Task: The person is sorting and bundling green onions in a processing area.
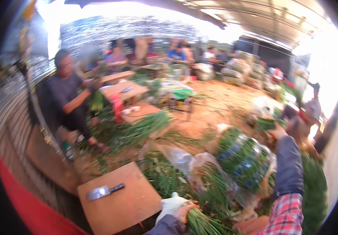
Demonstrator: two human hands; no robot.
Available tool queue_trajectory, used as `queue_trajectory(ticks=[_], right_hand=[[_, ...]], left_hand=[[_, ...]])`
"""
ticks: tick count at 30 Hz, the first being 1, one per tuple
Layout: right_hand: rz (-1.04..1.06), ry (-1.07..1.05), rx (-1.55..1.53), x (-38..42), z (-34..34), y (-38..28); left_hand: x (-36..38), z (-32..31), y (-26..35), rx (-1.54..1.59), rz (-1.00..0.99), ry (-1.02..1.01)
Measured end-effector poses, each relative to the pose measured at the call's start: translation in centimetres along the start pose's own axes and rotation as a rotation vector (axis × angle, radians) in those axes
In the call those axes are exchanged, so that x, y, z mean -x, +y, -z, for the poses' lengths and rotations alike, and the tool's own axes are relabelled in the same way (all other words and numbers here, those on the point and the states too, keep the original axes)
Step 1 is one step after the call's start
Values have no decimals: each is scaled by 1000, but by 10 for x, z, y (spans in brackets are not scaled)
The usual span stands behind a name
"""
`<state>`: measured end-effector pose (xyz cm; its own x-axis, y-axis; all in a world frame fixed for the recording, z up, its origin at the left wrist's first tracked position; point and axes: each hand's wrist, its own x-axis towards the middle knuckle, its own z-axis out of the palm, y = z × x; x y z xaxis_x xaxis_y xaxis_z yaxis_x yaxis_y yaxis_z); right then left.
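Observation:
My left hand [184, 212] is low in the middle, its fingers wrapped round a bunch of green onions [205, 223] that points down to the right. A white cloth-like piece [171, 204] lies against that hand. My right hand [278, 133] reaches out at the end of a dark sleeve with a plaid lower part. Its thumb and fingers are around a blurred bunch of green stalks [265, 124]. Just left of my left hand stands a small wooden table [137, 199], with a cleaver [103, 192] lying on it.
Beside my right arm stands a large plastic-wrapped bundle of greens [245, 160]. Loose stalks [159, 170] cover the ground ahead. A person [69, 90] sits at the left near low tables [125, 90]; another [312, 107] is at the far right. Several blurred people work behind.

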<state>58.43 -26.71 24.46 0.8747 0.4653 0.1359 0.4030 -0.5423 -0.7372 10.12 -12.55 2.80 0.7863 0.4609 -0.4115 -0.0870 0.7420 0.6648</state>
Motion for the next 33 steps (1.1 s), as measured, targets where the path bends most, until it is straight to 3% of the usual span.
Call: queue_trajectory(ticks=[3, 5, 7, 13, 18, 20, 22, 24, 26, 33], right_hand=[[-42, -75, -162, -22, -13, 7], [-195, -14, -186, -16, -24, -6], [-194, -1, -195, -24, -40, 1], [-353, -63, -142, 19, -78, -26], [-54, -346, 58, 104, -128, -41], [102, -612, -70, 176, -148, -56], [-45, -764, -155, 249, -166, -68], [167, -759, -64, 299, -190, -38], [121, -850, 36, 333, -204, -36], [56, -746, -256, 392, -226, 17]], left_hand=[[17, -7, 31, -97, 36, 42], [18, -7, 37, -13, 63, 12], [8, -1, 25, 119, 122, -17], [12, 7, 33, -86, 136, -89], [-37, 36, -32, 257, 173, -108], [-32, 30, -28, 244, 153, -88], [-29, 23, -25, 241, 129, -47], [-28, 16, -26, 252, 94, 15], [-32, 9, -29, 222, 69, 44], [-30, -23, -30, 264, 35, 94]])
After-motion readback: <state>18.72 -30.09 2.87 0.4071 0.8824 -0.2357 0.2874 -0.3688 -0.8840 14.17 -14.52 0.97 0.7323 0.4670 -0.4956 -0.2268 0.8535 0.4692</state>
